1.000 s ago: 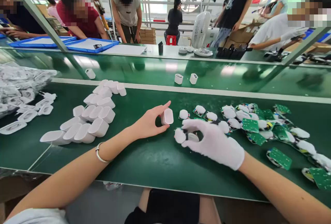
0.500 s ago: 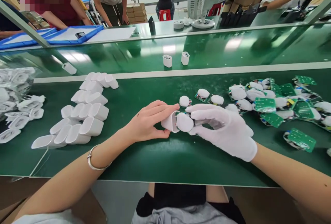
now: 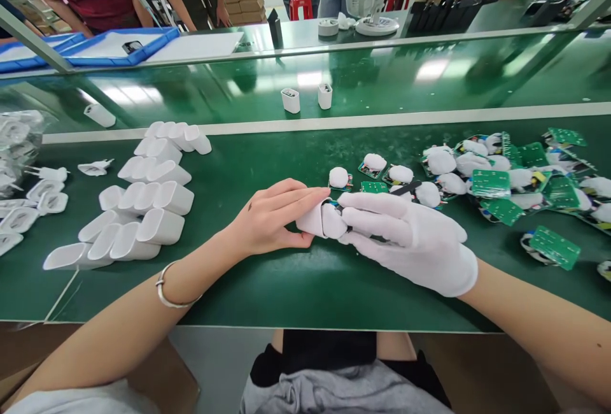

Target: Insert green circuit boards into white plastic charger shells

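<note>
My bare left hand (image 3: 272, 216) grips a white plastic charger housing (image 3: 311, 220) lying on its side just above the green surface. In my right hand (image 3: 410, 239), which wears a white glove, a circuit board (image 3: 333, 220) with a white blob is pinched between thumb and fingers. Part of this board sits inside the open end of the housing, and the white blob still shows outside. Just beyond my fingers lie several more boards with white blobs, one of them a small board (image 3: 338, 178).
Rows of white housings (image 3: 162, 226) stand at left, beside white plug parts (image 3: 48, 197). A heap of circuit boards (image 3: 491, 183) spreads at right. Two filled housings (image 3: 290, 100) stand on the far strip. Behind are a fan (image 3: 377, 24), a blue-edged tray (image 3: 119, 44) and several people.
The board has gone deeper into the housing, and my right fingers have closed in toward it. On the far strip, the filled housings have shifted left. A single plug part now lies beside the housing rows.
</note>
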Tool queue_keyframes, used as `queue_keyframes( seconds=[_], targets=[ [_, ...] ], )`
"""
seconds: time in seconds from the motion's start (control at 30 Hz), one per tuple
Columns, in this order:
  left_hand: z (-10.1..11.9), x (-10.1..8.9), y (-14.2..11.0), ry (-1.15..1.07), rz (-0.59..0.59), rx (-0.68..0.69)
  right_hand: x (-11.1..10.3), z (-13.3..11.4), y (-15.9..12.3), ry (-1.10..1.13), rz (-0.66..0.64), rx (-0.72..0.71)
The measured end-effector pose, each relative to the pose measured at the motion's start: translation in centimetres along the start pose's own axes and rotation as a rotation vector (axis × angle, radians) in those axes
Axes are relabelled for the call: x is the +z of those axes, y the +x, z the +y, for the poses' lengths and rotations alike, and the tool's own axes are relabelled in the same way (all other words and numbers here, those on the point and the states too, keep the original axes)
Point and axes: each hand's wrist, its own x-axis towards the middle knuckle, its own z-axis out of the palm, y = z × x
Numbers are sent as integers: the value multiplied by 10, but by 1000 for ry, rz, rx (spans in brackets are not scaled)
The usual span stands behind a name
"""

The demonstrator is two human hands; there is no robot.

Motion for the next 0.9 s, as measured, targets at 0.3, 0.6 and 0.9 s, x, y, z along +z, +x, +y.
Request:
queue_keyframes(
  seconds=[0.3,0.6,0.9],
  targets=[
    [-1,0,0,15,-3,24,7,3,-3,222,-113,57],
    [10,-1,9,-111,37,31,2,-6,11,1367,-319,765],
    [27,2,16,12,123,4,4,-14,9,1423,-256,808]
  ],
)
